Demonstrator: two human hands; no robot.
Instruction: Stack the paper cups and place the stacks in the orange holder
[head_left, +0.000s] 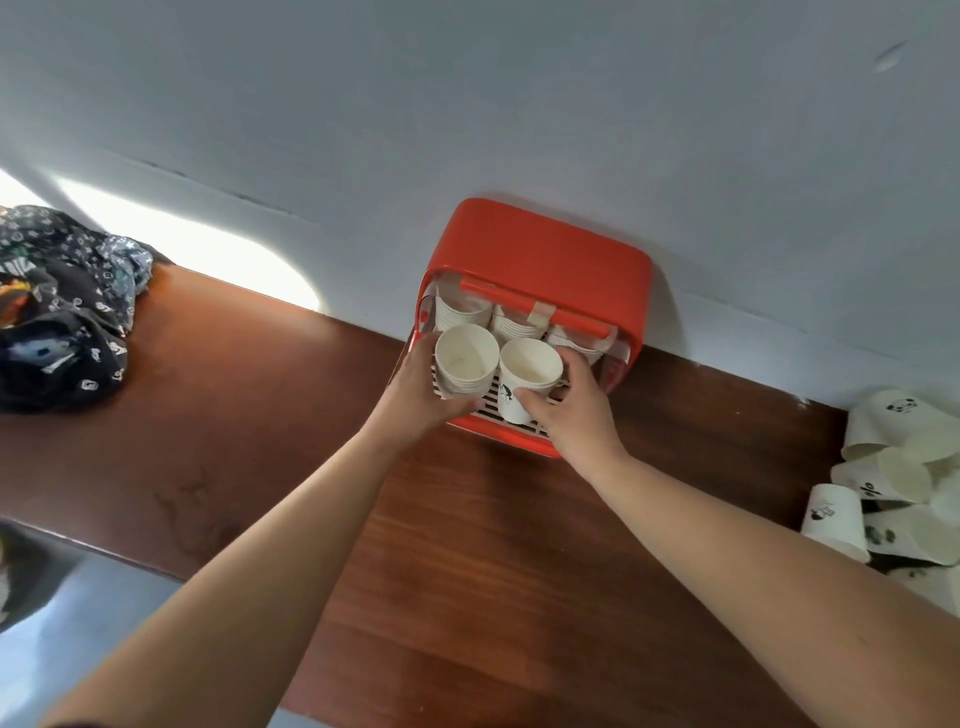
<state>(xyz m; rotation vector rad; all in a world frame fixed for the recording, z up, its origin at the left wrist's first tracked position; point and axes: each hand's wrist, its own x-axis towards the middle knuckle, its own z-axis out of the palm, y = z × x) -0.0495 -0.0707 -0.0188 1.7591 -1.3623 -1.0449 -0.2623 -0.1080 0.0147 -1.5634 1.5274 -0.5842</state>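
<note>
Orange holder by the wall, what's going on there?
A person's left hand grips one stack of paper cups and the right hand another stack, both at the front of the orange holder. Three more stacks stand at its back. Loose cups lie piled at the table's right end.

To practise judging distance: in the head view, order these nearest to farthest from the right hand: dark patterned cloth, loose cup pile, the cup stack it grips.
1. Cup stack, gripped in the right hand.
2. Loose cup pile, far right.
3. Dark patterned cloth, far left.
</note>
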